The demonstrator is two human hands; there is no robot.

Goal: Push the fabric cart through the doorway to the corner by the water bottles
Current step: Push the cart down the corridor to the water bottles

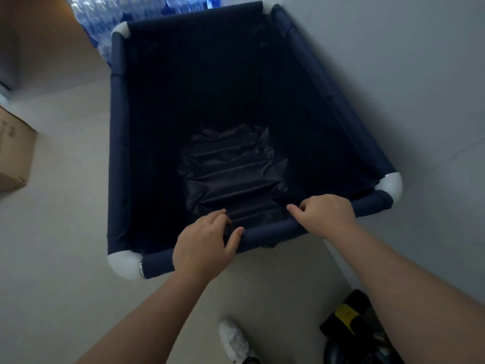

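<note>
A dark navy fabric cart (119, 143) with white corner joints fills the middle of the head view, and only wrinkled lining shows at its bottom. My left hand (203, 246) grips the near padded rail left of centre. My right hand (326, 215) holds the same rail closer to the right corner joint. Packs of water bottles (102, 30) are stacked just beyond the cart's far left corner. The cart's right side runs close along a grey wall (393, 61).
A cardboard box (14, 156) stands on the floor at the left edge. A black and yellow object (349, 317) lies on the floor by the wall at the lower right. My white shoe (235, 340) is behind the cart. Pale floor lies left of the cart.
</note>
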